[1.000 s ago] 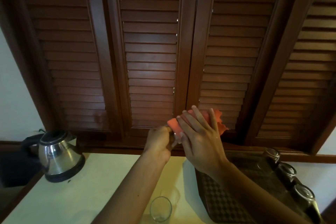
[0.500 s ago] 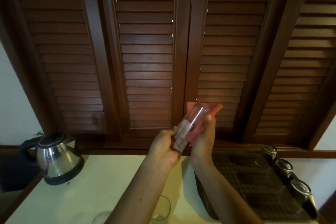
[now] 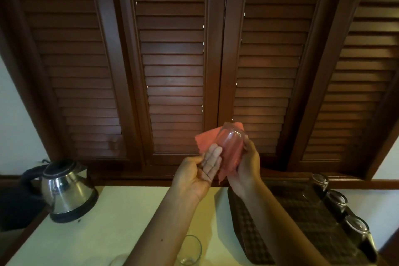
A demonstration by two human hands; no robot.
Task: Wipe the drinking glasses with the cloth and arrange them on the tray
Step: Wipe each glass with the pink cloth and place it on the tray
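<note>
no readable text showing anywhere, no label, brand, number or sign appearing on any surface in view

We hold a drinking glass (image 3: 230, 147) raised above the table (image 3: 112, 229), between our two hands: the left hand (image 3: 194, 176) at its left side, the right hand (image 3: 248, 168) at its right. A cloth (image 3: 207, 139) lies behind and beneath the glass, against the right palm. Louvred shutters (image 3: 174, 71) stand behind the table. A kettle (image 3: 65, 191) sits at the table's far left. A tray (image 3: 302, 222) lies on the right, with three upturned glasses (image 3: 335, 200) lined along its right edge. Another glass (image 3: 191, 249) stands upright on the table near us, left of the tray, beneath our left forearm.
</note>
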